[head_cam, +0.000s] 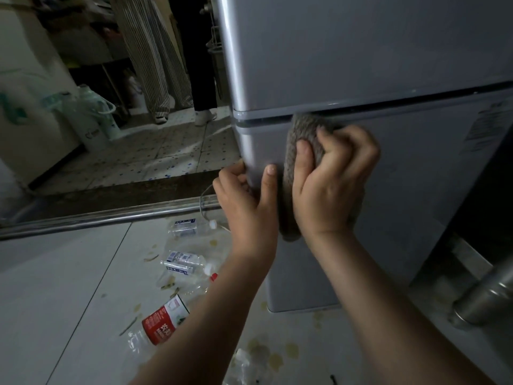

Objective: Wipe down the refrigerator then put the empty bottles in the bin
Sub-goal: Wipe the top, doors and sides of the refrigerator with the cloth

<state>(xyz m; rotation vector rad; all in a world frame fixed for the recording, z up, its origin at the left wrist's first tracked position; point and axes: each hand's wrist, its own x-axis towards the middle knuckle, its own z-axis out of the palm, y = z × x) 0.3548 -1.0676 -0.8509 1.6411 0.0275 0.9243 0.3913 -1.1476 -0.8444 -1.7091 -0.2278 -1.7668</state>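
Note:
A silver two-door refrigerator (361, 65) fills the upper right of the head view. My right hand (330, 184) presses a grey-brown cloth (304, 132) flat against the lower door, just under the seam between the doors. My left hand (247, 195) grips the left edge of that lower door, thumb on its front face. Empty plastic bottles lie on the floor to the left: a clear one with a white cap (191, 227), another clear one (186, 263), and one with a red label (165, 319).
A metal threshold rail (105, 218) crosses the floor at left. Beyond it stand two people's legs (166, 79) and a white container (94, 120). A steel cylinder (483, 295) lies at lower right. Stains and scraps dot the white tiles; crumpled clear plastic (247, 365) lies at the bottom.

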